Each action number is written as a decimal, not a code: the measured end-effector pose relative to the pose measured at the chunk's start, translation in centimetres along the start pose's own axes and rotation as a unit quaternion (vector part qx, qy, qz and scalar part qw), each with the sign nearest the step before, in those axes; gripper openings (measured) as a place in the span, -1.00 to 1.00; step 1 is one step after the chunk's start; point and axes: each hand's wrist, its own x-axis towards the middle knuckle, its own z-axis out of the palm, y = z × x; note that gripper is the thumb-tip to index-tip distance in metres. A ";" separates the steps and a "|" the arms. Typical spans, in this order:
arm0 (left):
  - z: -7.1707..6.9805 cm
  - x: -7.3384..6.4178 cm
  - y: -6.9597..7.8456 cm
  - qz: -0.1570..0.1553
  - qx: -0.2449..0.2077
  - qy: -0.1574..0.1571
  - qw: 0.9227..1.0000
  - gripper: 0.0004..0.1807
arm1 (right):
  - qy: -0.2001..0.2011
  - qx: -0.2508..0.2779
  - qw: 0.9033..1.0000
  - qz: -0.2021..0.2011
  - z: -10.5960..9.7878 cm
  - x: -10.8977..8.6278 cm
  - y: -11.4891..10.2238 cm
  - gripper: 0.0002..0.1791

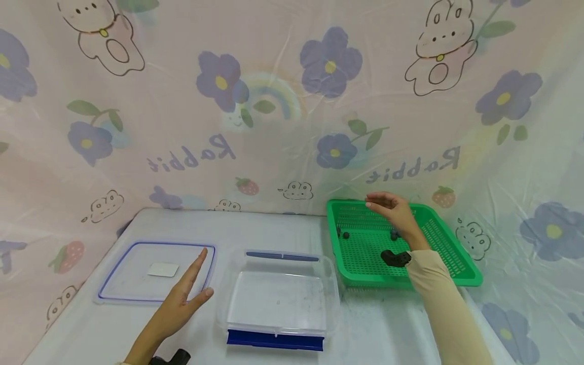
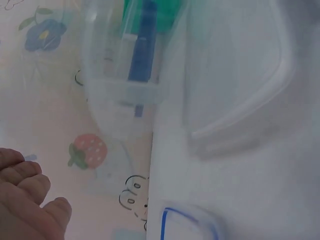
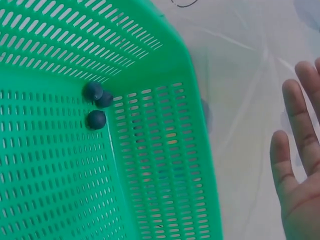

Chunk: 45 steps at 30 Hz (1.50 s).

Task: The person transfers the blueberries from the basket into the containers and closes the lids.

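Observation:
My right hand [image 1: 394, 213] hovers over a green slotted basket [image 1: 374, 280], its fingers loosely bent; the right wrist view shows its fingers [image 3: 301, 117] spread and holding nothing. Several small dark balls that look like blueberries [image 1: 346, 235] lie on the basket floor; three of them [image 3: 96, 119] sit close together near a corner in the right wrist view. To the left, my left hand [image 1: 178, 304] is held in the air with fingers straight and thumb apart, touching nothing. It is nearest a clear lid [image 1: 128, 268] with a blue seal.
A clear plastic box [image 1: 278, 299] with blue latches [image 1: 275, 340] stands uncovered between lid and basket. On or beneath the lid lies a small white rectangle [image 1: 163, 269]. Behind the white table [image 1: 255, 228] hangs a printed curtain [image 1: 274, 152].

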 end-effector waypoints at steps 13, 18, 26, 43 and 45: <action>3.6 -0.1 -0.8 -0.043 -0.030 -0.027 0.998 -0.12 | -0.015 -0.017 0.999 0.045 0.1 1.4 2.3 -0.53; 4.4 -0.1 -0.8 -0.052 -0.025 -0.023 0.998 -0.10 | -0.024 -0.026 0.997 0.064 -0.4 2.2 4.5 -0.46; 5.1 0.0 -0.8 -0.061 -0.015 -0.019 0.998 -0.02 | -0.048 -0.006 0.994 0.093 0.0 2.7 6.6 -0.41; 6.1 -1.1 -1.6 -0.089 0.045 0.001 0.995 0.09 | -0.116 -0.009 0.984 0.135 1.1 2.2 8.7 -0.44; 6.2 -1.2 -1.5 -0.099 0.044 -0.002 0.994 0.12 | -0.119 -0.027 0.981 0.150 1.0 2.1 9.0 -0.41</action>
